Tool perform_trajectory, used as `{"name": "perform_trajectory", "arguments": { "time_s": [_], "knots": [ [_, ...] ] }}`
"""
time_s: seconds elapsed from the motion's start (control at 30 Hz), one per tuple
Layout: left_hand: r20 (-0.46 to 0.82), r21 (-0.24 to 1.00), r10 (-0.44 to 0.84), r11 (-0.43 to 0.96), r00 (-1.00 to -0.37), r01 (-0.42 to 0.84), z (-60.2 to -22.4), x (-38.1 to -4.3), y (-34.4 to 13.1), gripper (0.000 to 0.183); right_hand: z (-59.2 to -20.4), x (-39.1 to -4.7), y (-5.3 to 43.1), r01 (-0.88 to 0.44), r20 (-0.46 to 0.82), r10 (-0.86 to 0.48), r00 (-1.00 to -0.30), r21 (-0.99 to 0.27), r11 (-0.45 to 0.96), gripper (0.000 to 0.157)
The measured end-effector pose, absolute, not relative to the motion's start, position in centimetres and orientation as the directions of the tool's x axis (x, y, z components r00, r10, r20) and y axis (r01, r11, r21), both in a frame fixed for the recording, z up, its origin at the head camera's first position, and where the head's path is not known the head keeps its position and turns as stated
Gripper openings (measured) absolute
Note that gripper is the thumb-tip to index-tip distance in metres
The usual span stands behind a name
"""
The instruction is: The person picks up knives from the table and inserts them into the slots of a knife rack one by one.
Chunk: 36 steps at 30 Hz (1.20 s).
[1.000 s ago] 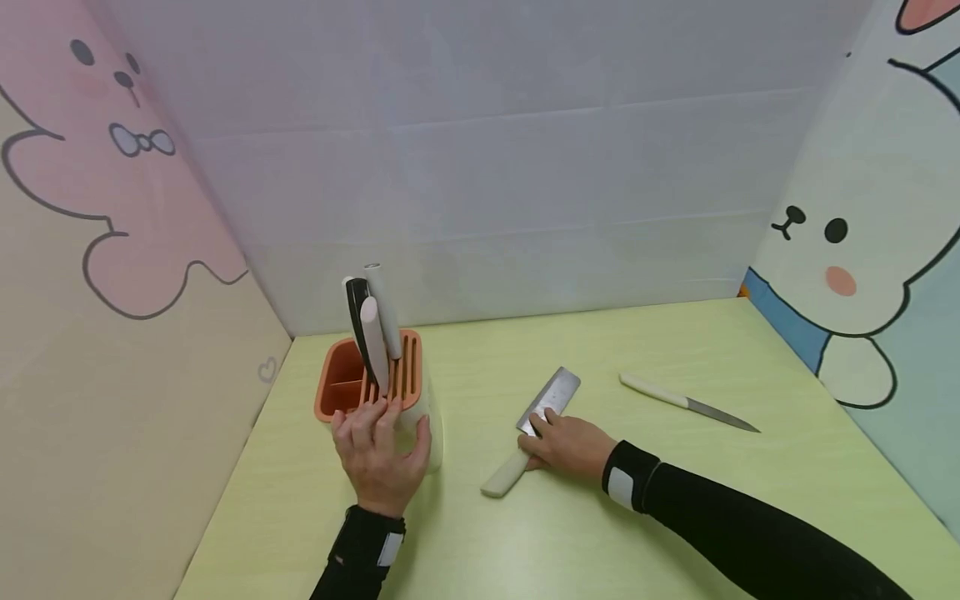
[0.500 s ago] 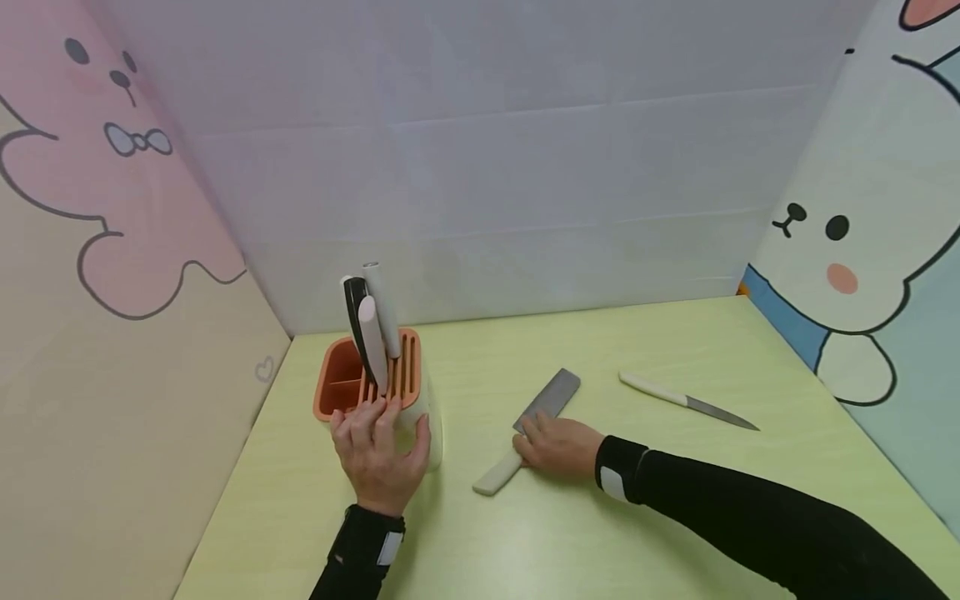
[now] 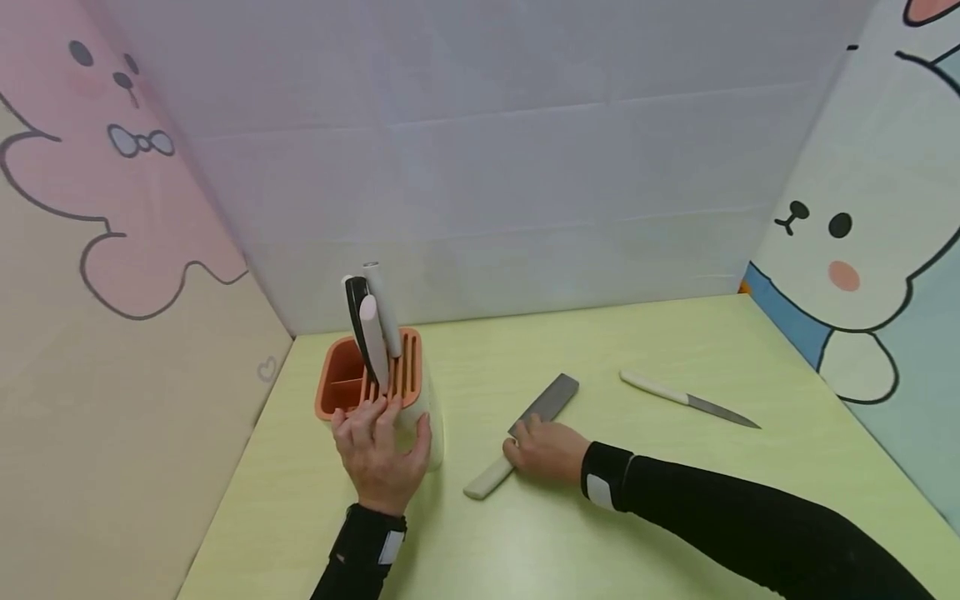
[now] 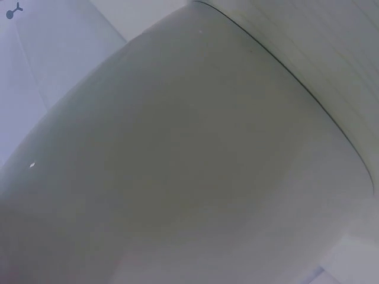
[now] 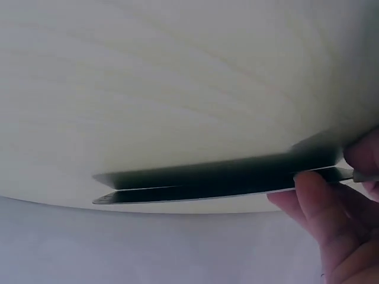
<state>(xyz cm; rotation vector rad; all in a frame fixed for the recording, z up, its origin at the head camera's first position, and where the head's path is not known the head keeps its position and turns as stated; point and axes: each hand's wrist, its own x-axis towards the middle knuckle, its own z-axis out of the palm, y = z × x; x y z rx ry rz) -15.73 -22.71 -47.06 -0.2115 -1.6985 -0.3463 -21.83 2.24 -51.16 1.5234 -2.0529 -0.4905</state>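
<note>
My right hand (image 3: 551, 454) pinches a cleaver (image 3: 553, 398) where its broad grey blade meets the pale handle. The handle points toward the near left, the blade toward the far right. In the right wrist view, fingers and thumb (image 5: 320, 201) hold the cleaver (image 5: 201, 190) low over the tabletop, its blade seen nearly edge-on. At the left, my left hand (image 3: 381, 458) holds the near side of a white knife holder (image 3: 431, 425) with an orange slotted top, fingertips over the rim and thumb along the side. The holder's wall (image 4: 195, 136) fills most of the left wrist view.
Several knives (image 3: 372, 333) with black or pale handles stand upright in the holder, beside its open orange compartment (image 3: 343, 367). To the right of the cleaver a pointed knife (image 3: 690, 400) lies on the yellow-green table (image 3: 600, 550). Printed walls (image 3: 487, 167) enclose the table.
My right hand and the cleaver have shifted a little left and nearer. The blade has gone from shiny to dull grey. My left hand keeps its place on the holder.
</note>
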Motion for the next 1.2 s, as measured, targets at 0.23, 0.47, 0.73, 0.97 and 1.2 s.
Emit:
{"name": "perform_trajectory", "arguments": {
  "time_s": [0.23,0.47,0.73,0.97,1.2],
  "knots": [
    [0.982,0.106,-0.048,0.941,-0.184,0.322,-47.2,-15.7,-22.7,0.039,-50.0,-22.1,1.9,-0.813,0.056,-0.946,-0.32,0.496,0.305,0.018],
    [0.98,0.102,-0.04,0.941,-0.193,0.324,-47.2,-15.9,-22.6,0.039,-48.3,-22.7,2.1,-0.852,0.031,-0.946,-0.322,0.426,0.304,0.02],
    [0.98,0.1,-0.038,0.942,-0.195,0.32,-47.2,-15.8,-22.5,0.04,-46.7,-22.5,3.3,-0.79,0.1,-0.96,-0.26,0.55,0.271,0.02],
    [0.984,0.098,-0.044,0.942,-0.174,0.32,-47.0,-15.8,-22.4,0.038,-44.2,-22.8,4.6,-0.796,0.298,-0.925,-0.235,0.487,0.359,0.018],
    [0.982,0.108,-0.049,0.94,-0.185,0.325,-46.8,-16.0,-22.5,0.04,-40.3,-24.0,4.9,-0.833,0.551,-0.796,-0.253,0.295,0.469,0.029]
  ]
}}
